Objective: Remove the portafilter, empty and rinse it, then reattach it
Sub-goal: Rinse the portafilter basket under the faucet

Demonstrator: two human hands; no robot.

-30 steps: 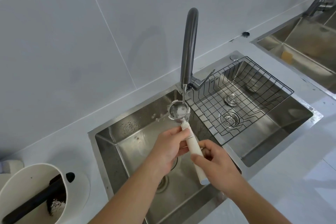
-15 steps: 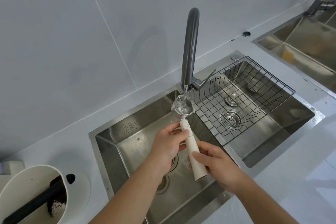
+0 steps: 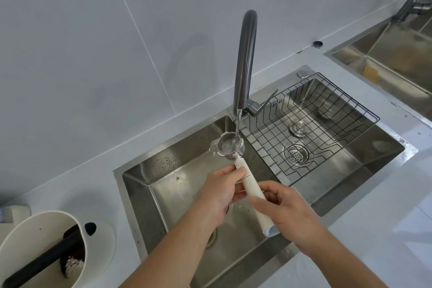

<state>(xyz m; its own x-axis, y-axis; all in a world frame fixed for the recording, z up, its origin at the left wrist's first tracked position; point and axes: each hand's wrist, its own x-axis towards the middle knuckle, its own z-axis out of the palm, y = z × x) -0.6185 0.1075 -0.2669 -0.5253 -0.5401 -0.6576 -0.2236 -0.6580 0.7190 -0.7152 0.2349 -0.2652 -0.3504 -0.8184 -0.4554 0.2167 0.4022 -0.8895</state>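
Portafilter (image 3: 243, 170) rinsing is the step in hand: over the left basin of the sink (image 3: 140, 184), under the faucet (image 3: 245, 58), water runs into its basket. Left hand (image 3: 218, 196) pinches the handle near the basket; right hand (image 3: 289, 213) has its grip clenched on the handle's end. Next, tip the water out and carry it back to reattach

Bright, even daylight fills the room, cool and soft. The grey faucet (image 3: 245, 58) throws a faint, blurred shadow onto the tiled wall (image 3: 93, 54) behind it. The steel sink (image 3: 177, 189) shows dull sheen, with no hard glare. The bench (image 3: 374, 241) at near right is washed pale. Straight lines bow toward the edges, and the picture is slightly soft all over.
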